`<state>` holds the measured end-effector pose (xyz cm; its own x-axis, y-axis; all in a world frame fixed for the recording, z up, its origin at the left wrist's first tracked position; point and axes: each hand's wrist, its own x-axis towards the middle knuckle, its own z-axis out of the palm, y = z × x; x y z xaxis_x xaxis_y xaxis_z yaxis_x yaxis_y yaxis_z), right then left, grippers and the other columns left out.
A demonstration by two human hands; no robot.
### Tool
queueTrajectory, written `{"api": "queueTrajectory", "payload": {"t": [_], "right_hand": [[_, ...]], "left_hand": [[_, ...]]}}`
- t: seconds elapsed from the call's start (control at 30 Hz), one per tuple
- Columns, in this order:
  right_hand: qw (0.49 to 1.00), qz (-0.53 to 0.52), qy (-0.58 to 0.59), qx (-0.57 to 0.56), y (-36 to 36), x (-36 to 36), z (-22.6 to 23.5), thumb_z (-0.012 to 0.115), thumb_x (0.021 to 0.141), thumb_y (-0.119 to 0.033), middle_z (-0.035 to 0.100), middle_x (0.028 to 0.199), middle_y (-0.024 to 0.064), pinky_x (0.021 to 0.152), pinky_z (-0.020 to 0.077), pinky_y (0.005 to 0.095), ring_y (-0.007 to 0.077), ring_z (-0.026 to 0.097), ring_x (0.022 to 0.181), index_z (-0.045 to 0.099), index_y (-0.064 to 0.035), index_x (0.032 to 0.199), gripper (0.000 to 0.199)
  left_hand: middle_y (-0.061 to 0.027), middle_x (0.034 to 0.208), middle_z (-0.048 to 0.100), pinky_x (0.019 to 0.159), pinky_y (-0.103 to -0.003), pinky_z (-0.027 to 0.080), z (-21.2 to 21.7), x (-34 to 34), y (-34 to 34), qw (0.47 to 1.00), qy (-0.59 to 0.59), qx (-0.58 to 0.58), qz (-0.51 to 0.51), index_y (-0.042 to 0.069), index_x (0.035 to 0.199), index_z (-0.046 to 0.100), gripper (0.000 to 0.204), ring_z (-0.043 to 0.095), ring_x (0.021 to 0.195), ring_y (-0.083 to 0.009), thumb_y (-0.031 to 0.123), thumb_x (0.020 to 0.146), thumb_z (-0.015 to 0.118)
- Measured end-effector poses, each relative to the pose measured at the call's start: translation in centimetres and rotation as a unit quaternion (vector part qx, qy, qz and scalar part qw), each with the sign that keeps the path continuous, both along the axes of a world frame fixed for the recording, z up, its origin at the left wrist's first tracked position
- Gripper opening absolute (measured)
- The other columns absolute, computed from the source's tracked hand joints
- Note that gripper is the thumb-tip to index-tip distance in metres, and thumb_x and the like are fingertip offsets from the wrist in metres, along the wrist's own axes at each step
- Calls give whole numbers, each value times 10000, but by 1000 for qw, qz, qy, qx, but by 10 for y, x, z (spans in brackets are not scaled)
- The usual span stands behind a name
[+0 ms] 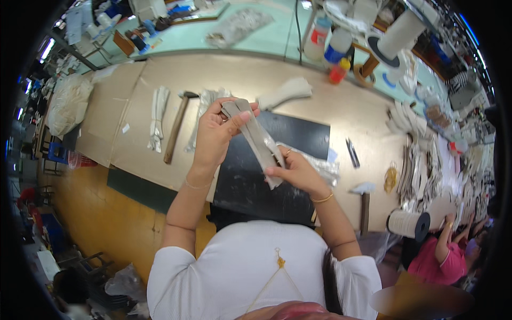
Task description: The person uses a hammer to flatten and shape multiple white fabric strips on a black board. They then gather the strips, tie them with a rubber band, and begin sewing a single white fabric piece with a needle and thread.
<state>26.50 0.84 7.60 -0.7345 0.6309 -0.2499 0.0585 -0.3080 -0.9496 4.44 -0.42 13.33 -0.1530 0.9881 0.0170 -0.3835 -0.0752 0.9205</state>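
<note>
Between my two hands is a small bundle of grey, flat strips (255, 133), held slantwise above a black mat (250, 184). My left hand (220, 128) grips the upper end, thumb on top. Lower down, my right hand (298, 172) pinches the bundle near its other end, where the strips fan slightly apart. Close by my left hand lies a plastic-wrapped bundle (191, 140), partly hidden behind it. A wooden-handled hammer (176, 130) rests further left. Another clear-wrapped bundle (326, 169) sits beside my right hand.
Right of the mat lie small thread snips (352, 153), a second hammer (365, 205) and a spool (408, 224). Pale strips (288, 93) lie beyond the mat. Bottles (338, 45) stand on the far green table (250, 45). A person in pink (440, 261) is at the right.
</note>
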Motion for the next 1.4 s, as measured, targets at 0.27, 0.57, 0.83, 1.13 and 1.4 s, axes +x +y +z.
{"api": "queueTrajectory", "payload": {"t": [0.27,0.57,0.83,1.13,1.4], "right_hand": [[975,-121,-184,5,-28,127,-20,807,826,-183,679,1086,65,853,495,252,120,616,971,605,34,1227,498],[808,-219,-451,310,-30,141,-11,820,783,-201,639,1114,152,895,494,363,309,620,1011,642,-20,1209,496],[827,-120,-352,422,6,69,-22,853,703,-345,596,1132,150,919,480,408,334,577,1055,649,-26,1183,611],[819,-19,-438,371,21,27,-37,881,641,-412,608,1078,158,878,482,424,349,592,1040,612,-31,1105,658],[839,33,-436,323,14,21,-36,883,641,-350,608,1051,134,891,478,439,349,605,1025,634,-50,1079,587]], "left_hand": [[-209,1166,685,806,-289,594,-93,61,-24,979,-52,-173,-99,23,1285,477,412,696,1008,-199,46,923,673],[-147,1193,668,780,-258,552,-107,58,-24,947,312,-73,5,23,1321,552,437,657,950,-158,94,913,693],[-179,1347,566,979,-355,502,-123,34,-44,943,331,-42,18,22,1341,563,401,597,1161,-265,218,993,610],[-205,1492,408,1138,-395,341,-128,70,-63,976,195,-86,-46,29,1503,321,576,418,1380,-302,323,1045,508],[-257,1356,480,1086,-446,424,-101,53,-100,868,-311,-374,-100,68,1435,342,465,492,1294,-354,322,1063,458]]}}
